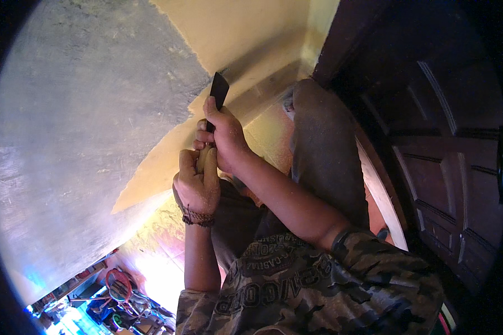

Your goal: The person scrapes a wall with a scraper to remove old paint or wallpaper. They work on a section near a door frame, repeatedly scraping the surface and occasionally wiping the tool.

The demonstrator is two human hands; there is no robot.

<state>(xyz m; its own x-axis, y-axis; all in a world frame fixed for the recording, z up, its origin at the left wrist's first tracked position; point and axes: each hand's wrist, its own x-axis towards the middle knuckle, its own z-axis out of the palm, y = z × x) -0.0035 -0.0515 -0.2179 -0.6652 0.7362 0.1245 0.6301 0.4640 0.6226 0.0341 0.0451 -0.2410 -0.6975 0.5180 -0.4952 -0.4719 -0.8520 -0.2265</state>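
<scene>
A scraper with a dark flat blade points up and away in front of the yellow and grey wall. My right hand is closed around it just below the blade, its thumb lying along the blade's lower part. Below it, my left hand pinches a pale, dusty piece at the lower end, perhaps the handle, between thumb and fingers. Both hands touch or nearly touch each other. A braided bracelet is on my left wrist. Fine dust covers my left fingers. The scraper's middle is hidden by my right fingers.
My bent knee is near the wall's corner. A dark panelled wooden door stands at the right. At the lower left, beyond the wall, lies a clutter of household things with a red round-rimmed object. Dust lies on the floor along the wall.
</scene>
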